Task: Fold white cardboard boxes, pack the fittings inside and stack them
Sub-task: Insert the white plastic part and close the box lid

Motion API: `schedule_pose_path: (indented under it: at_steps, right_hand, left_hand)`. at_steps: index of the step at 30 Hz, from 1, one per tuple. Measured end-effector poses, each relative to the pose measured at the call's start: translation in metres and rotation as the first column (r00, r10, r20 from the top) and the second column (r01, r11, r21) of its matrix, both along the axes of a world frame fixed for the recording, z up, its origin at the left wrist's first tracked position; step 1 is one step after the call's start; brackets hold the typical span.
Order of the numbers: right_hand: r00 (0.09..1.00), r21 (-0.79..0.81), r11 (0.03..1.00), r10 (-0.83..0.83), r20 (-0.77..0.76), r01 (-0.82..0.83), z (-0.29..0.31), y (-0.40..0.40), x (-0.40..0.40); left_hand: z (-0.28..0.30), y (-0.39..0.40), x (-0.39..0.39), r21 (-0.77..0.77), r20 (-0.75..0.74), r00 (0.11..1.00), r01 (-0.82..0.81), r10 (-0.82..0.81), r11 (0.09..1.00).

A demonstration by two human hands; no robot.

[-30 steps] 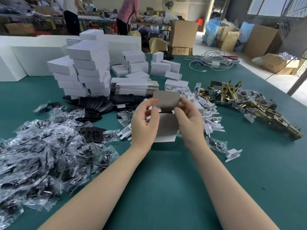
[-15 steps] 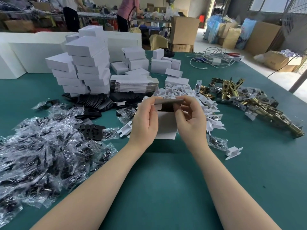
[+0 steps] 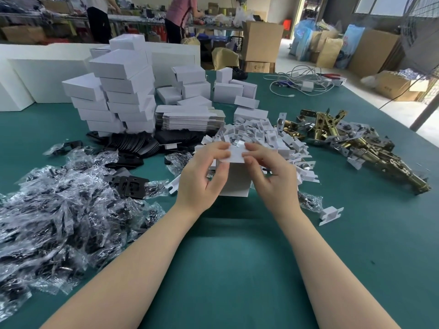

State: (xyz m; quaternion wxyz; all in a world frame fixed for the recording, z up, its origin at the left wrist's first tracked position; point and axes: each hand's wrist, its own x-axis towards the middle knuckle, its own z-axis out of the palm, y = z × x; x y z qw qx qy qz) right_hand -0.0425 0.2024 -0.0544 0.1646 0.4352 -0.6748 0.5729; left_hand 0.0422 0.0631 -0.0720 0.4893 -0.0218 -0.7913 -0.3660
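White box stands upright at desk centre, long axis vertical, top flap folded flat over the opening, facing up. Left hand grips the box's left side, fingertips curled over the flap edge. Right hand holds the right side, fingers pressing on the flap. Box sits just in front of a heap of white plastic inserts.

Desk has a green felt top. Left: pile of bagged black parts. Right: brass latch fittings. Behind: stack of flat box blanks, stacked finished boxes, white cables. Workshop room: brown cartons beyond the desk, two people standing at a far bench.
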Motion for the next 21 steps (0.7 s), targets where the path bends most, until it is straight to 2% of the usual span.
schedule_pose_path:
  at_steps: [3,7,9,11,15,21]
  right_hand:
    - [1.000,-0.014,1.000,0.005,-0.009,-0.006,-0.004,-0.001,0.000]
    - [0.998,0.062,0.998,-0.023,-0.063,0.026,-0.007,0.000,-0.002]
    - [0.999,0.034,0.999,-0.029,-0.014,0.029,-0.004,-0.001,0.000]
    - [0.997,-0.010,1.000,-0.023,0.075,0.024,0.003,-0.002,0.004]
    - [0.993,-0.073,0.997,-0.024,0.118,0.032,0.012,-0.004,0.009]
    - [0.979,-0.098,0.995,0.021,0.200,-0.001,0.012,-0.005,0.006]
  left_hand:
    - [0.000,0.003,-0.001,0.017,-0.018,0.999,-0.032,0.032,0.999]
    - [-0.001,0.003,-0.002,-0.033,-0.018,0.997,-0.070,0.070,0.997]
    - [0.001,0.004,-0.002,-0.032,-0.021,0.996,-0.088,0.087,0.996]
    - [0.006,0.007,-0.002,0.041,-0.005,0.996,-0.089,0.089,0.995]
    - [0.015,0.011,-0.001,0.218,0.036,0.999,-0.041,0.034,0.975]
    - [0.019,0.011,-0.002,0.283,0.017,1.000,-0.005,0.000,0.959]
